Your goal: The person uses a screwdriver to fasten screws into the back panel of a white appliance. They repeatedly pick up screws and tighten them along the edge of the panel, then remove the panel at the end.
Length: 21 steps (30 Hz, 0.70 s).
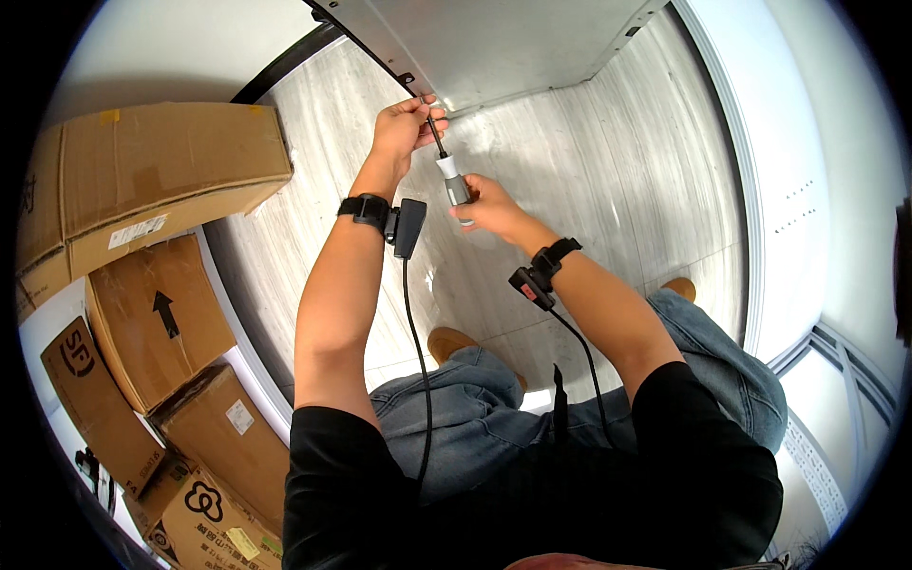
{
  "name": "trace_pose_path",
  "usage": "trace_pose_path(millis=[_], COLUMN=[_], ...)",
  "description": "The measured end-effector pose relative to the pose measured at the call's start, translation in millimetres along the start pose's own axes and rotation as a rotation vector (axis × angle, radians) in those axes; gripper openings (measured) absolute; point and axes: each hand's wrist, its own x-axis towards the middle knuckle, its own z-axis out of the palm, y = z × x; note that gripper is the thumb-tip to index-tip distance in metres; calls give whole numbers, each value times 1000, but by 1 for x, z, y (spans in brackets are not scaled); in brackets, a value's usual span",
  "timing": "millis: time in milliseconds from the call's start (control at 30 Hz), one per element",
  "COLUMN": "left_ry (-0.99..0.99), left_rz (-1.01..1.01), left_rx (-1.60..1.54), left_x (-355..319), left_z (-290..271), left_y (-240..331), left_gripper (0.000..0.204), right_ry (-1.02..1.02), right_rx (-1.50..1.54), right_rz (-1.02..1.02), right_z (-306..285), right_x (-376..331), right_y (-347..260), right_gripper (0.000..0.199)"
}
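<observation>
Screwdriver (452,171), grey-and-white handle: right hand (486,203) has its fingers wrapped round the handle, shaft angled up toward the lower edge of the grey panel (475,43). Left hand (404,125) sits just above the handle, fingers pinched narrow on the shaft near the tip, right at the panel edge. Cardboard boxes (152,180) stacked well left of the screwdriver.

You're in what looks like a stockroom or a space still being fitted out: brown cardboard shipping boxes (142,180) stacked from nine to seven o'clock, pale wood-grain flooring (589,190) underfoot, bare white wall panels (807,180) at three o'clock.
</observation>
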Motion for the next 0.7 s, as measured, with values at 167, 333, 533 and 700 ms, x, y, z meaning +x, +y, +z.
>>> trace_pose_path(millis=[167, 333, 533, 700], left_ry=[72, 102, 49, 3], left_rz=[39, 78, 49, 11], left_rx=[135, 192, 89, 65], left_x=[-3, 2, 2, 1], left_z=[6, 4, 3, 2], left_y=[-1, -6, -2, 2], left_gripper=[19, 18, 18, 22], right_ry=[105, 164, -172, -131], right_rx=[-257, -359, 356, 105], right_rz=[21, -40, 102, -12], right_z=[8, 18, 3, 2], right_x=[0, -6, -13, -8], right_y=[-7, -13, -14, -1], right_gripper=[43, 47, 45, 45])
